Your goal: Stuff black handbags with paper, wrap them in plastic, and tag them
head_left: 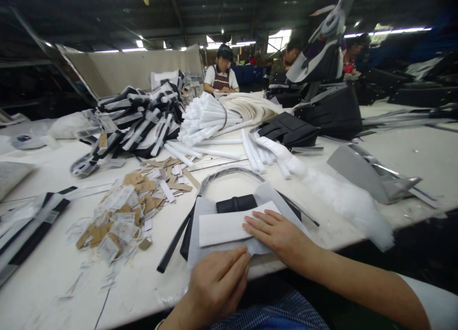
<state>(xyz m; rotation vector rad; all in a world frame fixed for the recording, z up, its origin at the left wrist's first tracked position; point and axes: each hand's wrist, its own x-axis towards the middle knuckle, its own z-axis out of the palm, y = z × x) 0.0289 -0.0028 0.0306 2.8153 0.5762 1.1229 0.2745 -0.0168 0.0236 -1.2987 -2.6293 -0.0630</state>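
I have the black bag [236,204] before me on the worktop [153,296], its lower side close to the worktop's near edge, so there is little room on my side of it. To the right of the bag a bare strip runs as far as the fluffy white wadding [343,201]; to its left, the gap is narrower, ending at a loose heap of tags [136,201]. My right hand [277,232] lies flat, fingers spread, over the right end of a white pad [222,229] on the bag. My left hand [218,280] is at the bag's near side, fingers drawn together by the edge of the tissue [195,253]; whether they pinch it, I cannot tell. The pad is a smooth, matte oblong; the tissue beneath it is thin and creased. From the bag's far side arches a handle [232,170] in shiny, wrinkled film. Beyond the bag lie slim white tubes [207,118], bundled round-ended.
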